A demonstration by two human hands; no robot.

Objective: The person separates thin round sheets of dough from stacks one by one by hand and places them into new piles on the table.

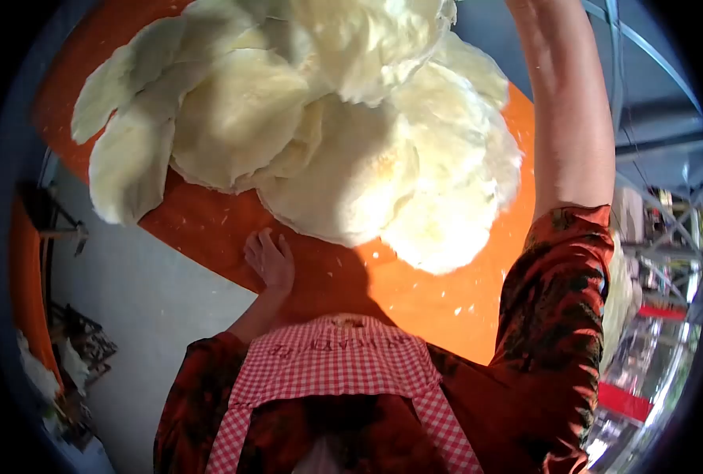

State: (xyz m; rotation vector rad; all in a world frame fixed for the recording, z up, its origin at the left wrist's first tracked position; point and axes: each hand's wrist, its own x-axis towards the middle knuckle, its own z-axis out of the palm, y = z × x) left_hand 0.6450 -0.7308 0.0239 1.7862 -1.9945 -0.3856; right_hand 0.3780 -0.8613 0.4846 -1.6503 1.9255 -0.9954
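Note:
My left hand [271,259] lies on the orange cloth-like surface [320,276] near its front edge, fingers spread, holding nothing. Just beyond it spread several thin, pale, round flatbread-like sheets [237,118], overlapping in a loose pile. One sheet [130,162] hangs past the left edge of the surface. A crumpled clump of sheets [367,47] rises at the top of the view. My right arm [569,103] reaches forward along the right side and passes out of the top, so my right hand is out of sight.
Small pale crumbs [458,310] dot the orange surface. Grey floor [162,276] shows at the left, with dark metal frames [82,347] farther out. Metal bars [659,146] and red-banded items [624,401] stand at the right. Strong shadows cross the pile.

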